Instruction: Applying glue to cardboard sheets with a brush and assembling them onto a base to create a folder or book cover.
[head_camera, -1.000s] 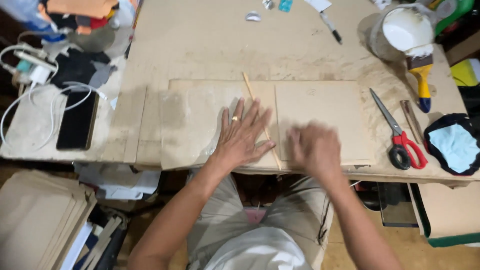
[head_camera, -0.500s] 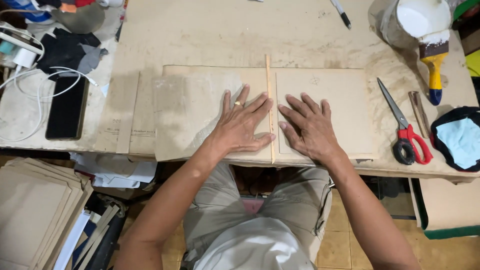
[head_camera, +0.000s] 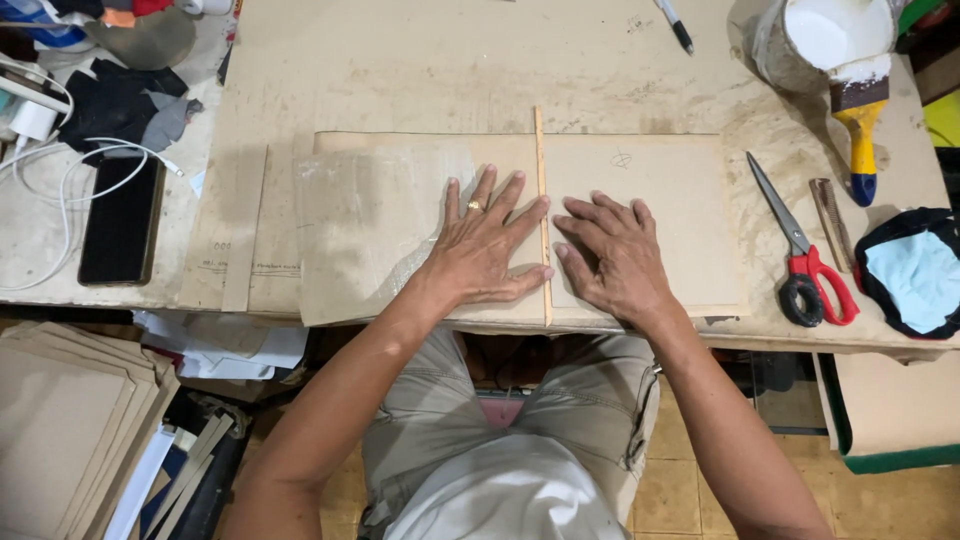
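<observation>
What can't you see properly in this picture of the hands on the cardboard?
Head view only:
- The cardboard sheets under the left hand and right hand: the palms cover them.
- The white pot: the top edge cuts it off.
- The pen: the top edge cuts off its end.
- The small mark on the right sheet: too small to tell.
- The stack of boards on the floor: the left edge cuts it off.

Single head-worn view; looks steeply down, close over worktable edge; lap below.
</observation>
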